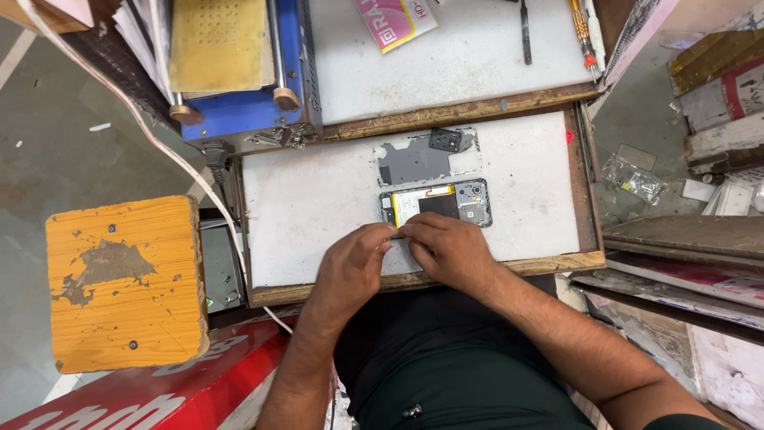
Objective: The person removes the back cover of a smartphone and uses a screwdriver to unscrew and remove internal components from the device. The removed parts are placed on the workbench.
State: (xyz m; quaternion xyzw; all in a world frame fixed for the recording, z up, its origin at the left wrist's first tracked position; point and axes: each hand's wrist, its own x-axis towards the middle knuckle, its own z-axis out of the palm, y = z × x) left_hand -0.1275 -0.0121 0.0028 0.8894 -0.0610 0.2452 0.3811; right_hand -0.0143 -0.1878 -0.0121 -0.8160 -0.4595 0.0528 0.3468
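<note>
An opened phone [438, 203] lies on a white pull-out board [318, 199], its battery and circuit parts exposed. My left hand [354, 263] and my right hand [446, 248] meet at the phone's near edge, fingertips pinched together on something small there; what they pinch is hidden. Beyond the phone lies a grey back cover piece [414, 163] with a small dark camera part [446, 140] beside it.
A blue machine with a yellow pad [239, 72] stands at the upper left of the bench. A pink packet [394, 20], a dark tool [525, 32] and a screwdriver [582, 32] lie on the upper white mat. An orange stool [123, 283] stands at left. Stacked boards [684, 263] sit at right.
</note>
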